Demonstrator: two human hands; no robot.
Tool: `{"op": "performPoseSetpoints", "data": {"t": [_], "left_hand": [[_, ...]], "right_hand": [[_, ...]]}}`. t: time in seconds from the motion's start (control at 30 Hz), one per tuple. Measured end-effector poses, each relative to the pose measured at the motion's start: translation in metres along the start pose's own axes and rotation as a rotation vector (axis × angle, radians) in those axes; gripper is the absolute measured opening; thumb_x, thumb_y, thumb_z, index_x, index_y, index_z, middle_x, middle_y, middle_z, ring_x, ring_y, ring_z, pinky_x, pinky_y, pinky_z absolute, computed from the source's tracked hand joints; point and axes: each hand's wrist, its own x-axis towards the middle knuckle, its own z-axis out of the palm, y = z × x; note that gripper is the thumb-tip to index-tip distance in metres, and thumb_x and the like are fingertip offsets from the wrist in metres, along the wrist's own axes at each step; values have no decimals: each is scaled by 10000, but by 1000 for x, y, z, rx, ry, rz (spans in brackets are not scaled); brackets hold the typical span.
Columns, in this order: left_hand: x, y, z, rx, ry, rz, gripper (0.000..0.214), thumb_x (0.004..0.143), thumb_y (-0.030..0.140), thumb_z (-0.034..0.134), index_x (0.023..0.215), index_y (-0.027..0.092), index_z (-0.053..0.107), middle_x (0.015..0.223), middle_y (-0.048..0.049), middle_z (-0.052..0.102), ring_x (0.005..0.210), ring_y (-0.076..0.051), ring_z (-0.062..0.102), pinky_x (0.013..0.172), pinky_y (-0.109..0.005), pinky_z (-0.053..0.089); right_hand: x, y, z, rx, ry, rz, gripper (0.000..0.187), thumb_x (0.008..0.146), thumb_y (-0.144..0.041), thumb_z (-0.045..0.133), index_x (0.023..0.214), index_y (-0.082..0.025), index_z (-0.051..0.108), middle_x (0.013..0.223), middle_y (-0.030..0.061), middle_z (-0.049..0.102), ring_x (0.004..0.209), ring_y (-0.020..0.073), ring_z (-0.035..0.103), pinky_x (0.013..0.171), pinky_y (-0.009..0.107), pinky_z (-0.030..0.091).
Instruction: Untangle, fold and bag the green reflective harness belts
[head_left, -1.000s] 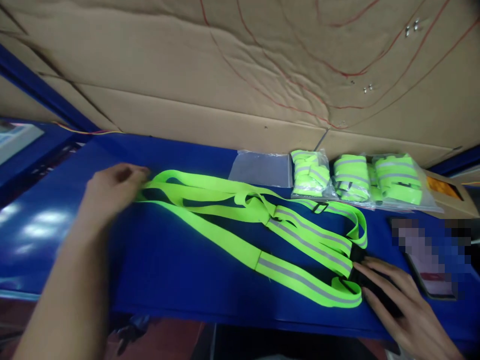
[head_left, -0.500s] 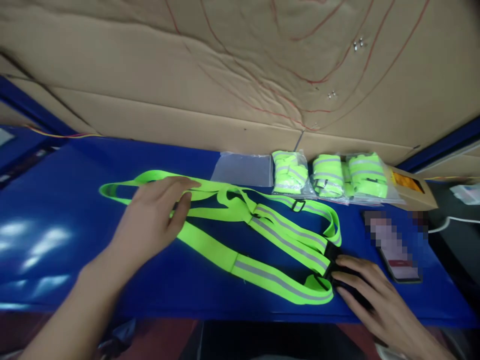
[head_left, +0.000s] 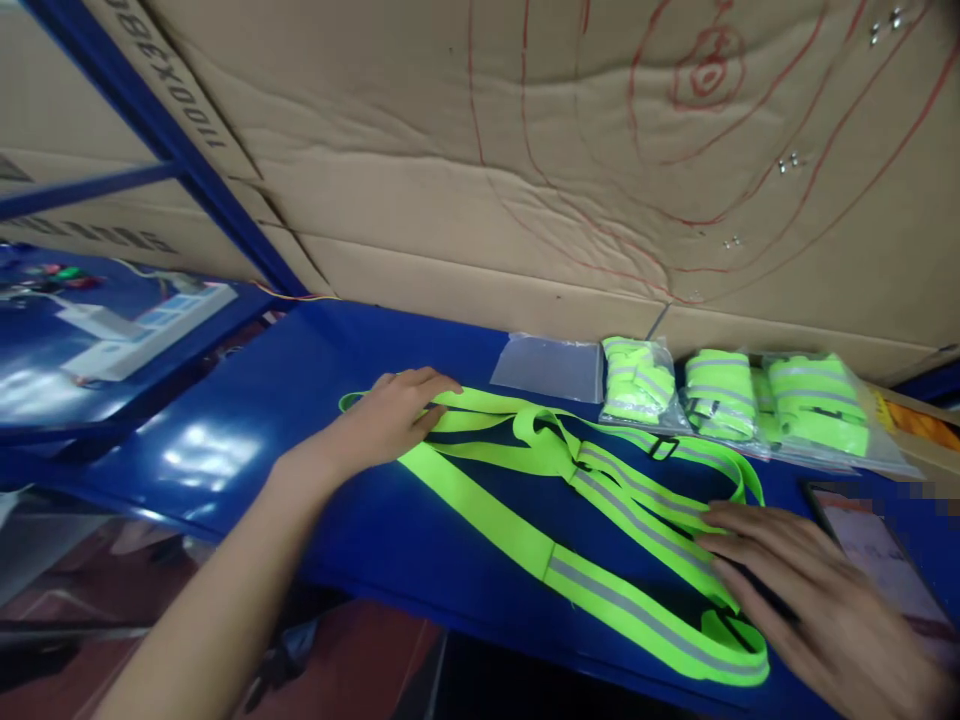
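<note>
A neon-green strap harness (head_left: 570,500) with grey reflective bands lies spread along the blue table (head_left: 300,390). My left hand (head_left: 390,420) rests flat on the harness's left end, fingers stretched out. My right hand (head_left: 810,590) lies open, fingers spread, pressing down on the right end of the straps near a black buckle. A small black slider (head_left: 663,447) sits on the far strap.
Several bagged, folded green harnesses (head_left: 720,400) and an empty clear bag (head_left: 551,365) line the back against a cardboard wall (head_left: 525,180). A phone (head_left: 877,560) lies at the right. A white power strip (head_left: 142,325) sits on a side surface at the left.
My left hand slid along the left end of the straps and now lies flat on it. My right hand moved up onto the reflective bands. The camera view swung left.
</note>
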Motion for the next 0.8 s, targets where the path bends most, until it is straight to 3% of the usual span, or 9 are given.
{"op": "performPoseSetpoints", "data": {"t": [0.1,0.17,0.3,0.43,0.57,0.8], "left_hand": [[-14,-18,-19,78,67,-74,340,977,367,507,1242,287,704,1319,-104,690,1239,-367,640,1077,-589,450],[-28,-33,-28,118,120,-163,372,974,476,542,1256,288,694,1342,-111,678,1245,-388,634,1080,-612,447],[-54,-59,-34,-43,105,-269,523,920,652,610,1279,280,687,1319,-105,698,1098,-309,697,969,-469,547],[-62,-75,-32,-179,96,-332,445,886,596,678,1186,270,727,1142,-69,770,846,-219,710,739,-321,550],[-53,-75,-29,-169,131,-350,318,915,486,636,1105,253,741,950,-43,777,704,-178,655,679,-288,502],[-41,-61,-32,-230,101,-289,346,936,523,609,1168,292,722,1167,-45,766,864,-190,700,724,-286,536]], "right_hand": [[41,-27,16,-103,-78,-162,420,1049,-418,542,1457,-352,615,1493,21,647,1336,269,643,1091,475,551],[58,-37,34,-130,-81,-173,547,1041,-464,563,1569,-341,493,1575,30,572,1397,280,598,1104,500,553],[68,-37,63,-95,-132,-159,684,1026,-509,584,1650,-357,351,1657,34,470,1461,301,540,1109,517,565],[67,-30,70,-49,-132,-162,690,1007,-495,600,1644,-379,363,1648,38,482,1434,329,569,1064,513,604],[68,-29,69,-11,-104,-160,679,995,-486,597,1633,-401,383,1617,31,523,1389,331,612,1009,460,641],[68,-28,70,84,-95,-129,649,1001,-463,593,1620,-424,402,1602,15,542,1395,304,610,1011,379,634]]}}
